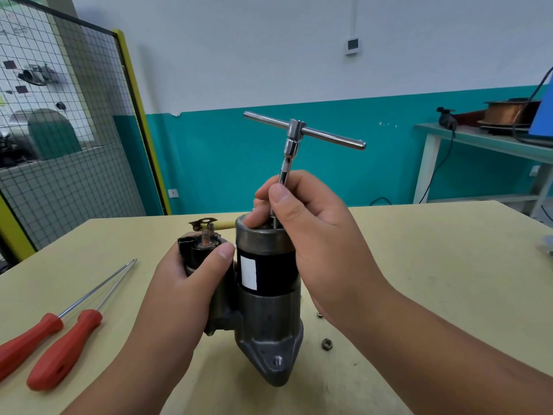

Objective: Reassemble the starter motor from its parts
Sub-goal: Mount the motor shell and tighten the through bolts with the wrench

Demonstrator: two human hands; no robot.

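The starter motor [266,298] stands upright on the table, black body with a white label and a grey cast nose at the bottom. My left hand [185,283] grips the black solenoid [199,250] on its left side. A chrome T-handle socket wrench [294,136] stands nearly upright over the motor's top end cap. My right hand [302,223] pinches the wrench's shaft just above the cap, thumb in front. The wrench's lower tip is hidden behind my fingers.
Two red-handled screwdrivers [57,339] lie at the left on the tan table [419,265]. A loose nut [326,344] and another small part [319,315] lie right of the motor. A wire-mesh partition [68,145] stands back left, a workbench [484,142] back right.
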